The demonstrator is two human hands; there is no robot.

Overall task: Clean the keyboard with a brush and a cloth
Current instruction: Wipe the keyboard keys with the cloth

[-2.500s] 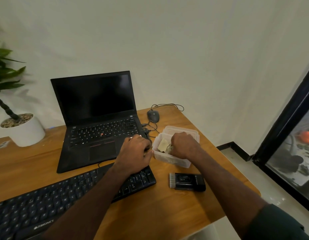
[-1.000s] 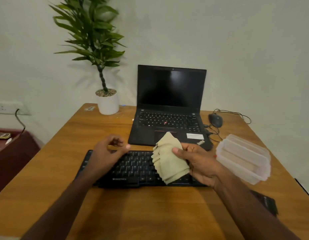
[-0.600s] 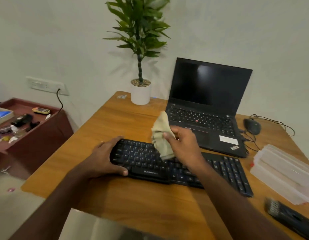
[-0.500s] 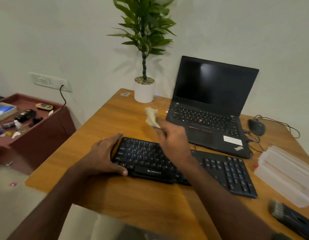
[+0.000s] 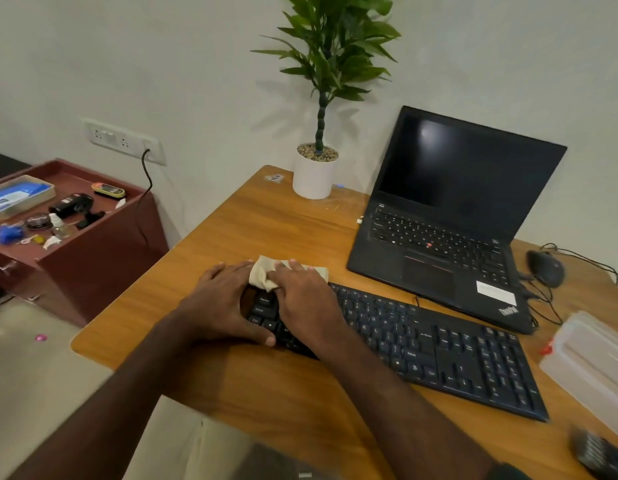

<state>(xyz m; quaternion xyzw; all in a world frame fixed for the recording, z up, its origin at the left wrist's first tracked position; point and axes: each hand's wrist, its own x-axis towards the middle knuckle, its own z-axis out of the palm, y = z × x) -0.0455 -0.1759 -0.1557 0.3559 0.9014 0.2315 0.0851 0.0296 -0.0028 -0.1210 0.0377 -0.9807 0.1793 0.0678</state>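
Two hands were on the keyboard [image 5: 422,344] at its far-left end, so cloth work looked barely begun; judging by position, wiping was at the first corner w/ most of the board, incl. the numpad side to the right, not yet covered. Whether the brush stage was done can't be told from this view. A dark object [image 5: 600,455] at the bottom-right edge of the worktop [image 5: 266,230] may be the brush, but it was blurred, so not certain. If it is, it lay well apart from both hands, untouched.

Right hand [image 5: 302,299]: fingers mostly flat and spread a bit, pressing the beige cloth [image 5: 266,273] down onto the top-left corner of the keyboard. Cloth was bunched under the fingers, poking out past the fingertips and to the left. More a press-down than a tight pinch; how much of the cloth sat under the palm was hidden.

Left hand [image 5: 221,303]: loosely curled round the keyboard's left edge, thumb at the front rim, fingers reaching toward the back, just beside the cloth. Probably steadying the board; it held nothing else.

Keyboard lay diagonally on the worktop, just in front of the open laptop [image 5: 449,230]. A clear plastic box [image 5: 591,362] sat at the right edge, near the numpad end.
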